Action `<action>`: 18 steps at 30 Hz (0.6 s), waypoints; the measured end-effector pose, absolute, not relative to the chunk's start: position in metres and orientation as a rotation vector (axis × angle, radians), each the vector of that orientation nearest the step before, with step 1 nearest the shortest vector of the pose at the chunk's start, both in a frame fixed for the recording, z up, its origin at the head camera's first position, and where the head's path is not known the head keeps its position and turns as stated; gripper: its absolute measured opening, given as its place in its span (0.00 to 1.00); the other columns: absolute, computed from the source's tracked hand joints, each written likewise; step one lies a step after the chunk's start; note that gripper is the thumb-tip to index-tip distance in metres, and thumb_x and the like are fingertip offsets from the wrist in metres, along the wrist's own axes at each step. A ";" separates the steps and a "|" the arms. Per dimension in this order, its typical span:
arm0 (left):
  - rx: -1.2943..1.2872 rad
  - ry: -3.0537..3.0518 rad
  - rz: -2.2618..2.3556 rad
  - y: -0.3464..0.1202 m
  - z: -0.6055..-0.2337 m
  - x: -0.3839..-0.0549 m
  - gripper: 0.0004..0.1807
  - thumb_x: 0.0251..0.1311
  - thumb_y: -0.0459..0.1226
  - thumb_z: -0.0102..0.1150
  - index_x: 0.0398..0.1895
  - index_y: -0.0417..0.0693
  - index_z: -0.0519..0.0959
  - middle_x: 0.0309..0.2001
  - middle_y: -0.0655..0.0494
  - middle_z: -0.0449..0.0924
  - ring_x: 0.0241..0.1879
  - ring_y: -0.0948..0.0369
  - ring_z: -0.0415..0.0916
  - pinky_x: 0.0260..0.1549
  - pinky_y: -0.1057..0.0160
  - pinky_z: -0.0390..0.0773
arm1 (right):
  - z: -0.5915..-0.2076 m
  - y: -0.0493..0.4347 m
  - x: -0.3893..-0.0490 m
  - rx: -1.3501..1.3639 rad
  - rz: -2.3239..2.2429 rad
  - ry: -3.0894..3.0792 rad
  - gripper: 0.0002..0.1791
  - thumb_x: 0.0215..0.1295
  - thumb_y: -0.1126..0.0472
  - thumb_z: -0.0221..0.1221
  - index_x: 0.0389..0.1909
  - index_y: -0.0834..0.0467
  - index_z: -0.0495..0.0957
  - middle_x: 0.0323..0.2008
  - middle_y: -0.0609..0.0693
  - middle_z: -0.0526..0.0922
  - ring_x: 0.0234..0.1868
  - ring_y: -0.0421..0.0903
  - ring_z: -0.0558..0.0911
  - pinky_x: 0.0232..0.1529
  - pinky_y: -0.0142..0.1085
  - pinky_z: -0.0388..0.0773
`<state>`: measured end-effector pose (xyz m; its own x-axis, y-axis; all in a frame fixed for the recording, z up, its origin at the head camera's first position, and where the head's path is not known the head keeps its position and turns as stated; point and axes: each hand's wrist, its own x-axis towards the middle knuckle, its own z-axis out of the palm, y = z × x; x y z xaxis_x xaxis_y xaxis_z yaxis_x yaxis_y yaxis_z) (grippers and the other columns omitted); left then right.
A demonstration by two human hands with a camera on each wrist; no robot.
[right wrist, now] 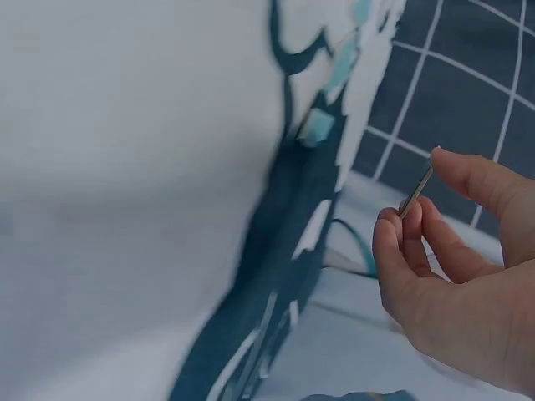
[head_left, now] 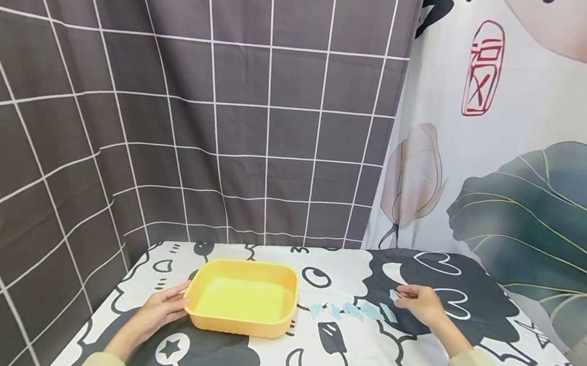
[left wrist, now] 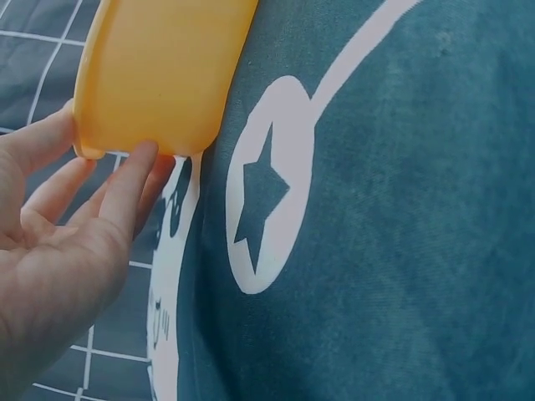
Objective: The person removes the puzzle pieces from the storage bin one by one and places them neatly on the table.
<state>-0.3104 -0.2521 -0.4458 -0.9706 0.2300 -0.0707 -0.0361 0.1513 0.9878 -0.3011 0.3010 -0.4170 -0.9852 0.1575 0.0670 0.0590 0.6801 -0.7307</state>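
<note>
A yellow rectangular plastic tub (head_left: 238, 326) stands on the patterned cloth, its open top facing up. My left hand (head_left: 156, 308) is at its left end, with fairly straight, spread fingers touching the rim and outer wall; the left wrist view shows these fingertips (left wrist: 144, 152) against the tub's end. My right hand (head_left: 420, 303) pinches a small thin light-blue piece (head_left: 394, 295) between thumb and fingers, above the cloth. Seen edge-on in the right wrist view, this piece (right wrist: 416, 194) has a brownish edge. Several similar light-blue pieces (head_left: 370, 310) lie in a row between tub and right hand.
The table is covered by a black-and-white cartoon cloth (head_left: 276, 361). Behind and to the left hangs a dark grey curtain (head_left: 235, 130) with white grid lines. On the right is a white curtain (head_left: 431, 184) printed with leaves and a flower.
</note>
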 end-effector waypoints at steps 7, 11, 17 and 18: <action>0.186 2.227 1.894 -0.254 -0.447 -0.307 0.38 0.68 0.33 0.52 0.73 0.27 0.47 0.67 0.26 0.63 0.51 0.68 0.79 0.55 0.62 0.84 | -0.438 0.314 -0.302 -0.220 1.183 -2.757 0.23 0.53 0.67 0.64 0.50 0.75 0.77 0.42 0.66 0.85 0.44 0.58 0.83 0.46 0.47 0.84; 0.174 2.237 1.890 -0.256 -0.447 -0.305 0.38 0.68 0.33 0.53 0.73 0.26 0.47 0.66 0.27 0.65 0.49 0.69 0.79 0.55 0.63 0.84 | -0.450 0.317 -0.303 -0.232 1.189 -2.754 0.23 0.50 0.68 0.64 0.48 0.75 0.77 0.40 0.66 0.85 0.41 0.56 0.84 0.45 0.45 0.84; 0.168 2.236 1.899 -0.257 -0.446 -0.303 0.38 0.67 0.33 0.53 0.73 0.26 0.47 0.63 0.30 0.70 0.48 0.69 0.79 0.54 0.63 0.84 | -0.458 0.321 -0.302 -0.245 1.182 -2.785 0.24 0.47 0.69 0.63 0.46 0.77 0.77 0.36 0.65 0.84 0.35 0.48 0.81 0.37 0.34 0.81; 0.165 2.236 1.898 -0.257 -0.446 -0.303 0.38 0.67 0.33 0.53 0.73 0.26 0.47 0.63 0.31 0.71 0.48 0.69 0.79 0.54 0.63 0.84 | -0.459 0.321 -0.302 -0.238 1.176 -2.791 0.24 0.47 0.69 0.63 0.46 0.78 0.77 0.35 0.64 0.84 0.34 0.46 0.81 0.35 0.32 0.80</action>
